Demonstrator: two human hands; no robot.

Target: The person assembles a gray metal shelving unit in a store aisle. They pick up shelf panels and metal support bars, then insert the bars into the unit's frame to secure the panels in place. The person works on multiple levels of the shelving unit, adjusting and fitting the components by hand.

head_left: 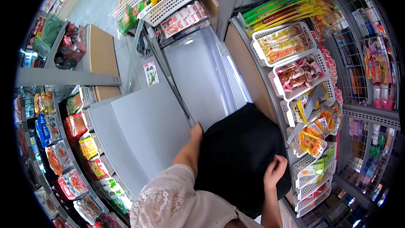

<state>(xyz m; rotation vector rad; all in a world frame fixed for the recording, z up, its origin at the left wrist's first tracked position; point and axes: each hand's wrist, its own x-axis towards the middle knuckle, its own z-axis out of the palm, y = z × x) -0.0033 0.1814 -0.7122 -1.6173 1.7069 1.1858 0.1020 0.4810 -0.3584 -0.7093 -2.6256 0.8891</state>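
My left hand point(196, 131) is closed at the near end of the dark edge along a grey shelf board point(143, 122). My right hand point(276, 169) hovers over or rests on a large black cloth-like thing point(240, 143) in front of my body. Its fingers are loosely bent and apart, and nothing shows in them. Whether the black thing is clothing or a separate cover I cannot tell. Beyond it lies a pale grey surface point(194, 71) with shiny clear plastic point(232, 76) along its right side.
On the right, white baskets point(291, 76) of packaged snacks line a shelf before a wire-mesh rack point(367, 109). More snack packs point(76, 128) fill shelves on the left. A white basket point(171, 2) stands at the far end, above a red-and-white pack point(181, 19). Tiled floor point(114, 0) shows beyond.
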